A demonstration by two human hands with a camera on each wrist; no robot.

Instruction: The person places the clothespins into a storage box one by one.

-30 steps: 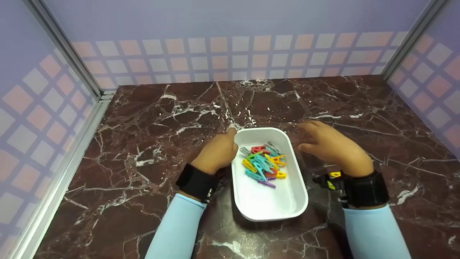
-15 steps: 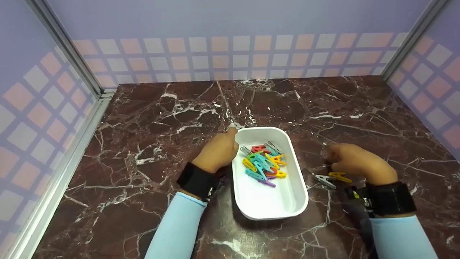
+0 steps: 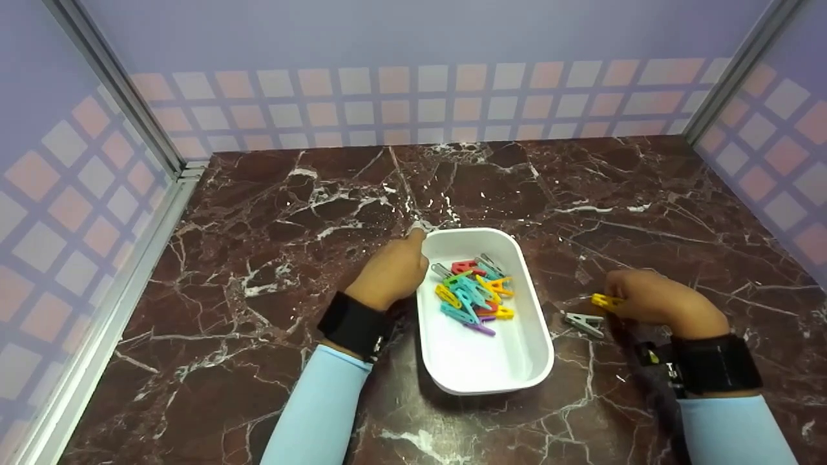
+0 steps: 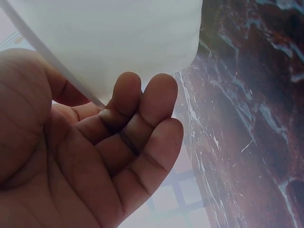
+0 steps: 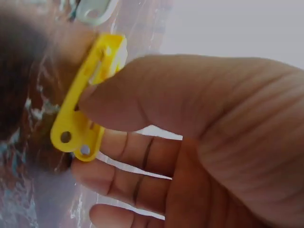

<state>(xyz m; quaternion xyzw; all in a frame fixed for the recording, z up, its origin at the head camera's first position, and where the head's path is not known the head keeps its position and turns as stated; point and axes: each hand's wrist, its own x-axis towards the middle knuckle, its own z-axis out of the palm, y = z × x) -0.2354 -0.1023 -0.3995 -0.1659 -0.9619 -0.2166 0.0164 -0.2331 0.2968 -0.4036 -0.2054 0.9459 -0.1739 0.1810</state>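
Note:
In the head view a white plastic tub [image 3: 465, 365] stands mid-table, with a heap of coloured clothespins [image 3: 475, 294] inside. My left hand [image 3: 389, 272] holds the tub's left rim; the left wrist view shows its thumb at the rim and curled fingers [image 4: 159, 97] against the outer wall. To the right of the tub, my right hand [image 3: 665, 300] pinches a yellow clothespin [image 3: 606, 301] with its thumb pressed along it, seen close in the right wrist view. A pale grey clothespin [image 3: 585, 324] lies on the table between that hand and the tub.
The table [image 3: 291, 400] has a dark red marbled top with white veins. Purple panels with a pink and white check pattern [image 3: 387, 97] enclose its back and both sides. A metal rail [image 3: 129, 258] runs along the left edge.
My right hand has moved right, away from the tub, and picked up the yellow clothespin that lay beside the grey one. The left hand and the tub have stayed put.

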